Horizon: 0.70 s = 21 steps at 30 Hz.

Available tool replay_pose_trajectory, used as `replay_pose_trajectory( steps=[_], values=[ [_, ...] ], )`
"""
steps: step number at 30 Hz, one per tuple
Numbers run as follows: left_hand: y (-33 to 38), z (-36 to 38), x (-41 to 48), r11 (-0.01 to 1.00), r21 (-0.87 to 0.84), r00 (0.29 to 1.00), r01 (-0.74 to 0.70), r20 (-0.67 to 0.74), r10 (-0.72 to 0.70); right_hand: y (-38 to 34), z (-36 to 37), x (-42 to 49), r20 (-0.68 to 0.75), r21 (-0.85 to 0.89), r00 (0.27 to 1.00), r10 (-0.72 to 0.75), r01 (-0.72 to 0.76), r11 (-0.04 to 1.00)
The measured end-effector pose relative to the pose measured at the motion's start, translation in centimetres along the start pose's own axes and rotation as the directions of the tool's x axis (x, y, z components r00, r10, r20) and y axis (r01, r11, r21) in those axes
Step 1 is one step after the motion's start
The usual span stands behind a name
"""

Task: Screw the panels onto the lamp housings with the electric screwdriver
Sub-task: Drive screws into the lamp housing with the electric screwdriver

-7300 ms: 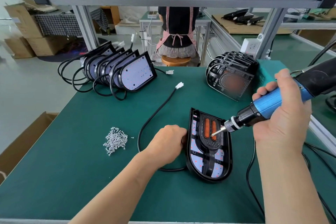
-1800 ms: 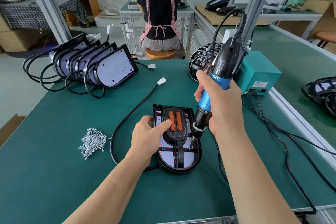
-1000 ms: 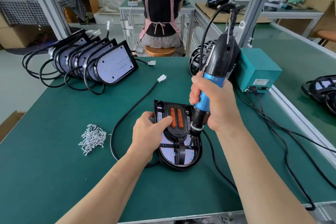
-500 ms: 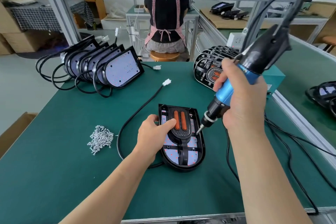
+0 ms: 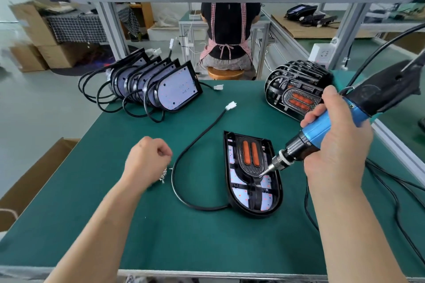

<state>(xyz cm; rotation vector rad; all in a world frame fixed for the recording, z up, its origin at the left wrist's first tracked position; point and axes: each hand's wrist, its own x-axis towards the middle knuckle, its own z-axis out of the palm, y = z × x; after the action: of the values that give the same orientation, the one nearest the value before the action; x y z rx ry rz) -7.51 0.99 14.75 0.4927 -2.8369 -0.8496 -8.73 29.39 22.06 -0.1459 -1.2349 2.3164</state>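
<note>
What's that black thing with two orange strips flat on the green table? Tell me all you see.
A lamp housing: black, plastic-looking, square at the far end, rounded at the near, flat on the green mat. A black openwork panel with two orange strips sits in it; a white red-dotted board shows beneath. A black cable loops from its near edge to a white plug. The right hand holds the electric screwdriver, tip at the panel's middle; the left hand is off it.
</note>
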Motion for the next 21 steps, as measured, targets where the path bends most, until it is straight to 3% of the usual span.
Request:
replay_pose_trajectory(
  steps=[4, 10, 21],
  values=[
    [-1.1, -0.7, 0.4, 0.982, 0.182, 0.990, -0.043, 0.137, 0.018, 0.3, 0.4, -0.4, -0.003, 0.005, 1.000, 0.010, -0.010, 1.000],
    [-0.6, -0.4, 0.5, 0.969, 0.212, 0.984, -0.125, 0.155, 0.093, 0.2, 0.7, -1.0, 0.002, 0.005, 1.000, -0.010, 0.010, 1.000],
    [0.6, 0.0, 1.4, 0.871, 0.435, 0.948, -0.229, 0.304, 0.097, -0.1, 0.7, -1.5, -0.045, 0.020, 0.999, -0.003, 0.004, 1.000]
  ],
)
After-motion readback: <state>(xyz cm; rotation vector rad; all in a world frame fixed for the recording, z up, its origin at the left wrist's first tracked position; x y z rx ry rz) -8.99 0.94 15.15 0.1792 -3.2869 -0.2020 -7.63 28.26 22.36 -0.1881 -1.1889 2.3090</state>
